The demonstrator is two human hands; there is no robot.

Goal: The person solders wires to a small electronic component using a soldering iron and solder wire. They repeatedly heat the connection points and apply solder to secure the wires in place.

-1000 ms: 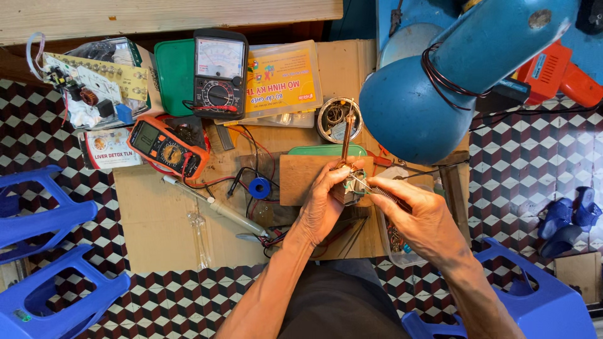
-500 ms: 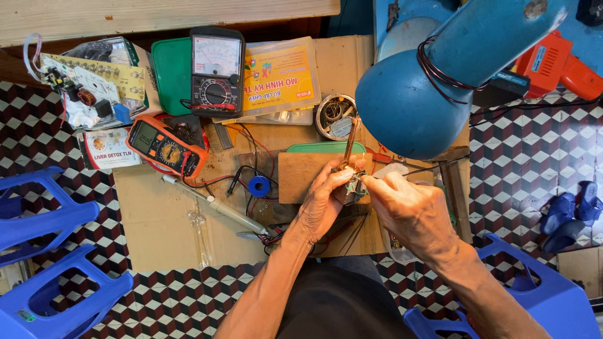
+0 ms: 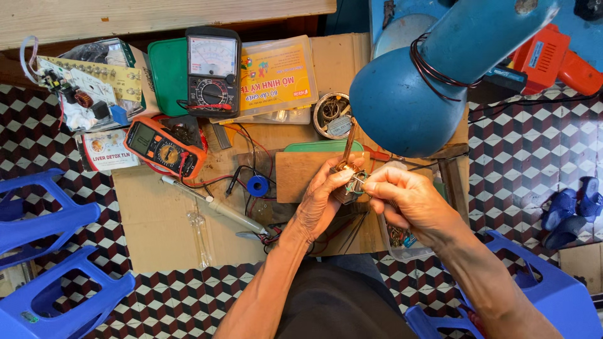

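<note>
Head camera | looks straight down from above | close over cardboard work surface [image 3: 157, 220] and tiled floor [image 3: 527, 144] | single view

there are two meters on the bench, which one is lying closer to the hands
The orange digital multimeter, lying tilted on the cardboard. The black analogue meter with the needle dial sits farther back on the green tray.

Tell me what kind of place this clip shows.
Probably an informal electronics repair spot on a tiled floor: an orange digital multimeter, an analogue meter and a bare circuit board lie on cardboard under a blue lamp.
</note>
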